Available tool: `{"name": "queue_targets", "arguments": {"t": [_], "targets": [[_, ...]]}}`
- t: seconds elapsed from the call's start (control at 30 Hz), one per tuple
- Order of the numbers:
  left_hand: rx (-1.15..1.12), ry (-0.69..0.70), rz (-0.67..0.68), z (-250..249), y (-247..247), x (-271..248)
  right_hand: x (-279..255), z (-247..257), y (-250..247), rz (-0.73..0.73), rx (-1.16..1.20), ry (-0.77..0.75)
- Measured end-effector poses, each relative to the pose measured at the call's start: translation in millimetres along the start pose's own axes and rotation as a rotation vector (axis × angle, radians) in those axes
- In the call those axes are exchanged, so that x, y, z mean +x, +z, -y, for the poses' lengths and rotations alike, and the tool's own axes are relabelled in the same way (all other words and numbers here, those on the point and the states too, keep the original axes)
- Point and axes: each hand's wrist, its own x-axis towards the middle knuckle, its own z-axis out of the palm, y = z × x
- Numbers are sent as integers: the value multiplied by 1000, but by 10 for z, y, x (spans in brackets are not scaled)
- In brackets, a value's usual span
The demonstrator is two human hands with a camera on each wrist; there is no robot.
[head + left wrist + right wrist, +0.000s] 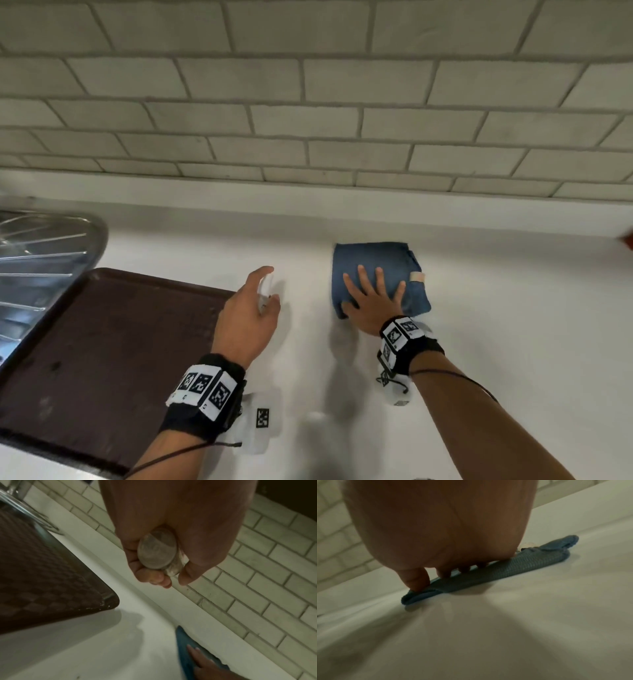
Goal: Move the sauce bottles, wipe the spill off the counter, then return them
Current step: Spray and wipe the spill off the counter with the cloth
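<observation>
Head view looks down; both close wrist views share the counter point(479, 308).

You have a blue cloth point(376, 270) with a fine woven grid texture and a pale tan tag point(417, 277), lying on the plain white counter point(513, 308). The tray point(113, 342) is dark brown — embossed in a checked pattern. Behind it all, the tile wall point(308, 102) is off-white brickwork with grey grout — and your wristbands point(205, 390) are black with black-and-white square markers.

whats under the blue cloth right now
The folded blue cloth lies flat on the white counter, with the right hand pressed on top, fingers spread. Bare counter shows all round it. Whether any spill remains beneath cannot be seen: the cloth covers that patch.
</observation>
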Motion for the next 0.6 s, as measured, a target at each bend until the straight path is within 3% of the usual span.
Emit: {"name": "queue_targets", "arguments": {"t": [0.17,0.3,0.4,0.6], "targets": [[-82,31,12,100,-97,-11,-163,326,163,11,-62,-110],[-73,49,15,205,-190,-17,302,238,-174,31,19,-12],[-108,25,22,299,-248,-70,467,453,-234,53,25,64],[-133,8,23,315,-252,-175,-236,840,277,-18,-98,-105]]}}
